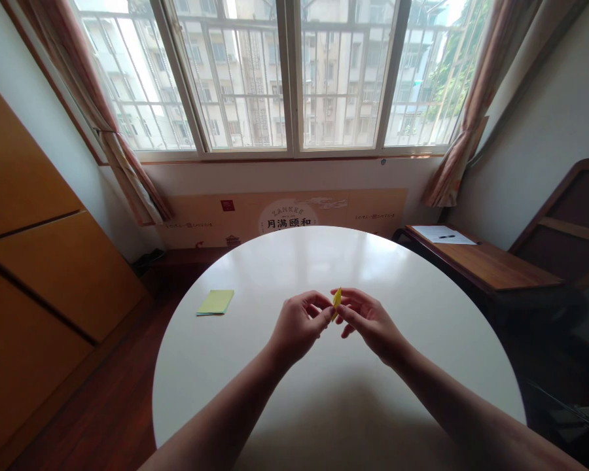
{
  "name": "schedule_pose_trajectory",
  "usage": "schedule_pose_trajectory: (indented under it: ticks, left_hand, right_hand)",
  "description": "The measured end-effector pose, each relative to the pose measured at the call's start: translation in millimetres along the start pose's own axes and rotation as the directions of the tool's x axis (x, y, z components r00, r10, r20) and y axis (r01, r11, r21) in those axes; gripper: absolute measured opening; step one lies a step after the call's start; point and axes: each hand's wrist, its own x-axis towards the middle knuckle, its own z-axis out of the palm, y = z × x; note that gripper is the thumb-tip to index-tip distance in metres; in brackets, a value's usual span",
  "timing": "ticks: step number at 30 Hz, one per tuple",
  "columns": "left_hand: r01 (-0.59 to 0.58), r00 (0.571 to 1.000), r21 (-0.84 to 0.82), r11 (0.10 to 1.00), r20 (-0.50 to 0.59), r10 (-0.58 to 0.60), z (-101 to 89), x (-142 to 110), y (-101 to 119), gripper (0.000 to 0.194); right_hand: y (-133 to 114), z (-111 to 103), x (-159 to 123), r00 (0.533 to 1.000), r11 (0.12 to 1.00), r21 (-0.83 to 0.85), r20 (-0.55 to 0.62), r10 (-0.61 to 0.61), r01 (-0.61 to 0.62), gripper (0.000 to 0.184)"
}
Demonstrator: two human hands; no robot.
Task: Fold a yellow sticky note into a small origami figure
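Two sets of fingers, and between them a small folded yellow paper [337,301] is pinched: the tips of the left hand [294,327] are closed on one side, those of the right hand [375,324] on the other, the thumbs nearly meeting. Narrow grips on both sides, then, with the other fingers loosely curled; the paper is held upright, apparently just above the table [422,320].

And the risk, as judged from here: with so little paper gripped, a crease could be skewed or opened if one thumb slid. By an uneven pull, a thin edge could be torn or crumpled; by a slackened pinch, the piece could be dropped. Its folds are partly covered by the fingertips, so their alignment cannot be told.

Outward now, and plenty of bare white top is seen around both hands. The rounded far edge lies well beyond the fingers, while the near edge is out of view. Towards the left side, a stack of square notes [216,301] is set well apart from the left hand, near the rim; by a wide leftward sweep, it could be knocked.
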Motion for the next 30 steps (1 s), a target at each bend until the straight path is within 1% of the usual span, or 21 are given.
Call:
schedule_pose_trajectory:
  ticks: [3,6,9,12,16,20,24,27,30]
  left_hand:
    - [-0.085,0.994,0.143,0.986,-0.059,0.095,-0.4,-1.5,0.9,0.014]
    - [-0.133,0.981,0.249,0.959,-0.105,0.163,-0.3,-2.4,1.7,0.009]
    - [-0.144,0.973,0.313,0.939,-0.129,0.193,0.7,-3.1,2.1,0.008]
    - [-0.164,0.967,0.333,0.928,-0.13,0.217,1.2,-4.2,2.3,0.003]
    - [-0.192,0.962,0.35,0.917,-0.116,0.246,0.1,-5.4,2.4,0.018]
    - [-0.191,0.964,0.329,0.925,-0.115,0.24,-1.5,-5.1,0.7,0.015]
    - [-0.148,0.975,0.222,0.964,-0.127,0.179,-1.7,-3.4,-1.8,0.016]
    - [-0.136,0.984,0.137,0.981,-0.096,0.15,-1.7,-2.8,-2.1,0.018]
    - [-0.135,0.987,0.088,0.987,-0.073,0.141,-1.5,-3.0,-1.4,0.02]
  right_hand:
    - [-1.5,2.2,-0.6,1.0,1.0,0.007,-0.005,-0.001,0.001,0.037]
    - [-1.5,4.4,-1.4,1.0,1.0,0.0,-0.01,-0.002,0.002,0.038]
    - [-0.9,6.7,-1.5,1.0,1.0,-0.007,-0.024,-0.001,0.001,0.039]
    - [-1.3,8.3,-1.0,0.999,1.0,-0.011,-0.039,0.0,0.0,0.04]
    - [-2.8,8.0,-0.9,0.999,1.0,-0.017,-0.05,-0.002,0.001,0.04]
    - [-3.2,6.4,-1.1,0.998,1.0,-0.022,-0.058,-0.006,0.005,0.038]
    - [-1.8,5.7,-0.4,0.995,1.0,0.002,-0.103,0.004,-0.004,0.036]
    - [-1.6,4.6,-0.1,0.99,1.0,0.007,-0.143,0.005,-0.004,0.035]
    - [-2.1,2.7,-0.4,0.986,1.0,-0.003,-0.168,0.001,-0.001,0.034]
